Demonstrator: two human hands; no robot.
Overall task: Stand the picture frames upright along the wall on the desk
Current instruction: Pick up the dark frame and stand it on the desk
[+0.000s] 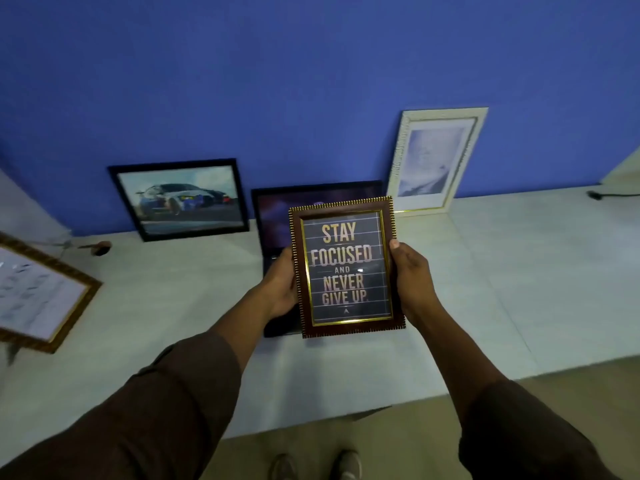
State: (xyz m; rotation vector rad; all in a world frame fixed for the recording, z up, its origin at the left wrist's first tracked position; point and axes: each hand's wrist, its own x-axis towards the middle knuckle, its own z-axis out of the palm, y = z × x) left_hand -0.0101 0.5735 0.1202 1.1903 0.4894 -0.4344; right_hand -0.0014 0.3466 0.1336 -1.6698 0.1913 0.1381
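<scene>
Brown frame [347, 267] with a gold inner border and ribbed gold edge is held above the desk [485, 271], face toward the camera, portrait orientation, tilted slightly. Left hand [282, 289] is clamped on its left edge, fingers behind the frame, thumb side toward the front. Right hand [412, 277] is clamped on its right edge, thumb at the front rim. Neither bottom corner touches the desk.

Print inside reads: "STAY FOCUSED AND NEVER GIVE UP." in gold and pale letters on a dark lined ground, with a small triangular mark below the text.

Directly behind the brown frame: a dark frame [277, 216], largely hidden by the held one and the left hand; cannot tell whether it leans on the wall [311, 81] or lies flat.
Left of the brown frame, against the blue wall: black frame [178, 199] with a car picture, standing and leaning back.
Right of and behind the brown frame: white frame [437, 160], portrait, leaning on the wall; pale image, no legible writing.
Far left of the brown frame: gold-edged frame [41, 296] lying flat on the desk, partly cut off; its contents are blurred.
Small brown object [100, 247] on the desk between the gold-edged frame and the black frame; unidentifiable.
Dark cable end [594, 194] at the far right of the desk.
Below the brown frame, past the desk edge: shoes [315, 465] on the floor.
</scene>
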